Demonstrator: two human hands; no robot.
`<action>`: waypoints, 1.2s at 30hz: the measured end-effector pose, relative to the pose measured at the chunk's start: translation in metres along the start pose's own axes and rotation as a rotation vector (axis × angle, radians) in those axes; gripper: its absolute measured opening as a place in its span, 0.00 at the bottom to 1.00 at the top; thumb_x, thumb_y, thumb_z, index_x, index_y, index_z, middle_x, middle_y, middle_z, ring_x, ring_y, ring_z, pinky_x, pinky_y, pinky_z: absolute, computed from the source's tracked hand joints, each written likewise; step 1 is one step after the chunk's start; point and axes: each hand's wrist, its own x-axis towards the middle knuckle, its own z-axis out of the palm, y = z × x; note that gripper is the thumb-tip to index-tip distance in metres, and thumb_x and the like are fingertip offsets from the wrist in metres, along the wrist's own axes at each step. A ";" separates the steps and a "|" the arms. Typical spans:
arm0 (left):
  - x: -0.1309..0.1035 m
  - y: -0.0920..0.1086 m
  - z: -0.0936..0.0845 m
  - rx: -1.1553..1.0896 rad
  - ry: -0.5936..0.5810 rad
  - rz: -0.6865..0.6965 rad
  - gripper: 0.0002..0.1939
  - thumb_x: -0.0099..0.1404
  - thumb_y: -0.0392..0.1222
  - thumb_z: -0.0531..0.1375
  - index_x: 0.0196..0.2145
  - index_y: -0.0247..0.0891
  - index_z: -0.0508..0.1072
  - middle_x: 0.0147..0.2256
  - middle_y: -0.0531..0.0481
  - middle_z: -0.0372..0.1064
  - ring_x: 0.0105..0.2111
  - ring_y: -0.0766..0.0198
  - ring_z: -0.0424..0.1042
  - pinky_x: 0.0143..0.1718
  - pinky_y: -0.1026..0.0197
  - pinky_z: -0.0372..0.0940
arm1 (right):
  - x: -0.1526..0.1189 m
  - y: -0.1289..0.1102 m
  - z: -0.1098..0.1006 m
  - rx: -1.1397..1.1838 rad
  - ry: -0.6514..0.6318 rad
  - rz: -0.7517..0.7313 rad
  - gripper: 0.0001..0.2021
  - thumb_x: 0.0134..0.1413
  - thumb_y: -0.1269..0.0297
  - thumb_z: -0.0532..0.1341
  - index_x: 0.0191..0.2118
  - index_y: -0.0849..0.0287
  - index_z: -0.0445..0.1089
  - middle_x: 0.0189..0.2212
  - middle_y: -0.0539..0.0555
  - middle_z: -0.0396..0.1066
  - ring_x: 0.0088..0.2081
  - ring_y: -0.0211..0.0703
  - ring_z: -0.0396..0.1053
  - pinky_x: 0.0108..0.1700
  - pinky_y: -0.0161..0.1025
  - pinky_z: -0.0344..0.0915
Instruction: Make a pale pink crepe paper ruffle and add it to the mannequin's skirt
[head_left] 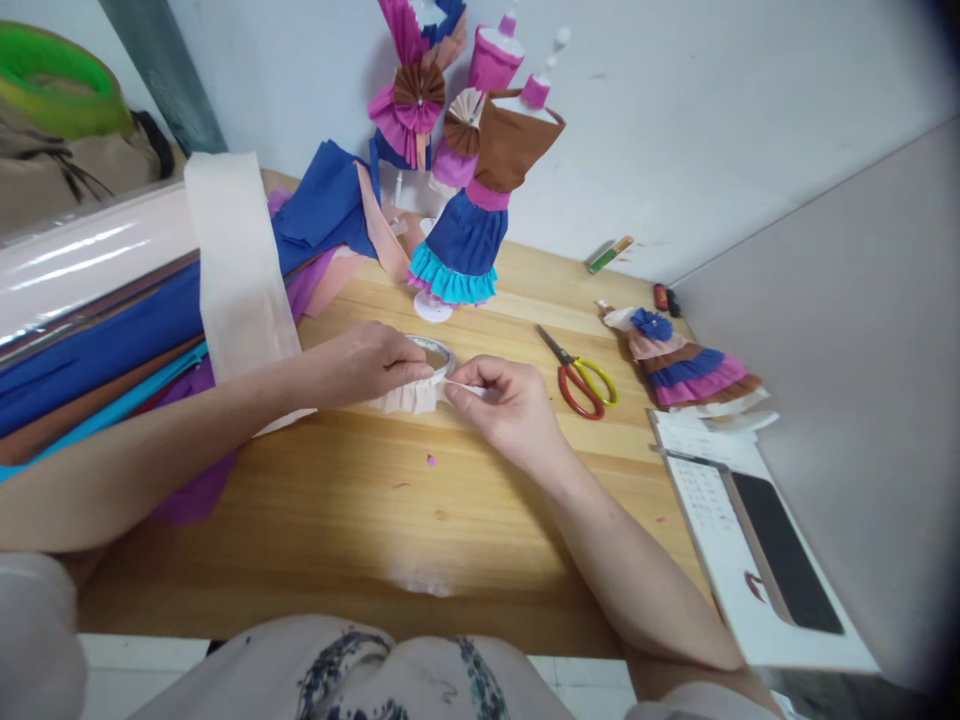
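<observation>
- Pinching now: the right hand's [510, 405] grip is clamped on the cream ruffle [409, 398], just nearside of the tape roll [450, 358].
- Left hand [375, 352], beside that roll: grip closed on the gathers.
- Looks light, limp, easily torn; fingertips suit its gathered edge.

Both forearms angled inward, left hand [375, 362] beside pinching right hand [506, 405].

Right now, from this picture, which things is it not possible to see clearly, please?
- Grip of the left hand on the ruffled strip: head view, hidden by its own fingers.
- Near side of the ring: head view, behind hand and strip.
- Writing on the white sheet: head view, too small and blurred.
- Top of the leftmost paper dress: head view, cut by upper edge.
</observation>
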 end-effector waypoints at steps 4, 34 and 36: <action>0.001 0.000 0.002 0.003 0.005 0.010 0.18 0.65 0.39 0.53 0.18 0.36 0.58 0.15 0.57 0.50 0.18 0.71 0.54 0.23 0.63 0.45 | 0.000 -0.001 0.002 0.017 -0.004 0.020 0.07 0.48 0.64 0.62 0.24 0.60 0.71 0.21 0.51 0.72 0.22 0.36 0.64 0.25 0.33 0.59; 0.000 0.004 -0.001 -0.183 -0.108 0.018 0.19 0.66 0.42 0.50 0.19 0.38 0.54 0.17 0.58 0.46 0.19 0.72 0.49 0.20 0.65 0.46 | 0.009 0.009 -0.006 -0.052 0.027 0.045 0.15 0.44 0.58 0.66 0.19 0.57 0.59 0.17 0.45 0.57 0.22 0.33 0.52 0.25 0.34 0.50; 0.001 0.004 -0.003 -0.247 -0.129 -0.010 0.20 0.67 0.44 0.50 0.19 0.38 0.53 0.18 0.58 0.44 0.19 0.72 0.48 0.19 0.66 0.44 | 0.010 0.008 -0.012 -0.007 -0.037 0.053 0.15 0.44 0.57 0.66 0.20 0.58 0.61 0.17 0.45 0.57 0.22 0.33 0.51 0.24 0.34 0.49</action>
